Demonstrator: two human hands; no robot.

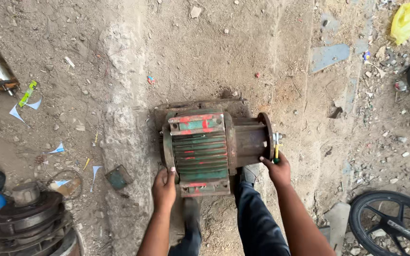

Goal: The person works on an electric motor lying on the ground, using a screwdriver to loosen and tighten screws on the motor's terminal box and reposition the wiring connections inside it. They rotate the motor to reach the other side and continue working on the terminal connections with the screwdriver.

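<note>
Head view: left hand (163, 187) is gripping the green-and-red motor's (200, 149) near-left edge on the dirt ground (214, 52); right hand (278, 169) is holding a yellow-handled screwdriver (276, 152) at its right flange (265, 136).

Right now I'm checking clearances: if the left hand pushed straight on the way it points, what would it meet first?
The left hand points up the picture and already touches the green and red motor at its finned end, so it meets that housing at once.
</note>
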